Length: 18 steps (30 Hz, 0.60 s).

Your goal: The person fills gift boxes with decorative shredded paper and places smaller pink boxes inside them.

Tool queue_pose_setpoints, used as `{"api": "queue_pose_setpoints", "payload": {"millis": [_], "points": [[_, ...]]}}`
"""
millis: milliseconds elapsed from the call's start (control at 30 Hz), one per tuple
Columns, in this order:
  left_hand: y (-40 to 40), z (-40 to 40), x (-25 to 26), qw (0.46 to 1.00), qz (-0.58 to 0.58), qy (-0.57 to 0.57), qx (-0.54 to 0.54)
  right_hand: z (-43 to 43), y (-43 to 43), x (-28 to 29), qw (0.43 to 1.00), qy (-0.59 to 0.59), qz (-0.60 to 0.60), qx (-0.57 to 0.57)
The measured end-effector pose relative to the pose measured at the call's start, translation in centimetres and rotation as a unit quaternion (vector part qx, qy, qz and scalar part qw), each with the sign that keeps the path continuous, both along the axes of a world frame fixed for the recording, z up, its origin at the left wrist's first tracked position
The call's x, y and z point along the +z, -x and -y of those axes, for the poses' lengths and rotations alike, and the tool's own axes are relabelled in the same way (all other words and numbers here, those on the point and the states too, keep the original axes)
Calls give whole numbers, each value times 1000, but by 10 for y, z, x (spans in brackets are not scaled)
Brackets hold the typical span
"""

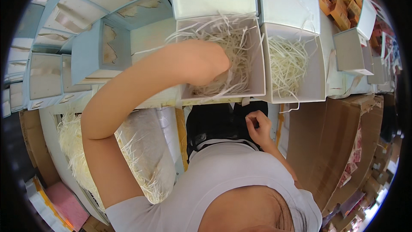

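My left hand (209, 62) reaches into an open white box (262, 67) and rests on the pale shredded paper filler (239, 54) inside. Its fingers are turned down and hidden, so its grip does not show. Some strands stick out over the box's rim. Low in front of my dark trousers is my right hand (260, 125), its fingers loosely curled with the thumb close to them and nothing visible in them. A second open white box (317, 71), also holding shredded filler (286, 66), stands directly to the right of the first. Both lids are raised at the back.
Light-blue boxes (87, 51) are stacked on the left. Below them lies a mass of shredded filler (72, 132) beside a plastic bag (149, 145). A large cardboard carton (322, 135) stands low on the right. Small orange boxes (339, 11) are heaped at the back right, near a smaller open box (349, 51).
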State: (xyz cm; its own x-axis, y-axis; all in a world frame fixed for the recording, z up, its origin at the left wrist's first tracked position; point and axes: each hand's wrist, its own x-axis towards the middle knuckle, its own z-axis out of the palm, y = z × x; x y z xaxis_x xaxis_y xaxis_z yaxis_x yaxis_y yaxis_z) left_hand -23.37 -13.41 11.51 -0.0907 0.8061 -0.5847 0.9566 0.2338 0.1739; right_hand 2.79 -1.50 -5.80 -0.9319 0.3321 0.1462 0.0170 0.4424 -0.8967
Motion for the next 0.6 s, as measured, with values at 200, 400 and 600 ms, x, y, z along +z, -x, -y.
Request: {"api": "queue_pose_setpoints", "payload": {"millis": [200,400,600], "points": [[-2,-9,-14,996,79,31,-7,-4,-2,-7,999,0,14,-42],[10,-22,20,972,2,-231,-33,-12,2,-9,998,0,32,-62],[1,-13,-36,996,-8,-79,-43,-16,2,-9,998,-11,21,-50]]}}
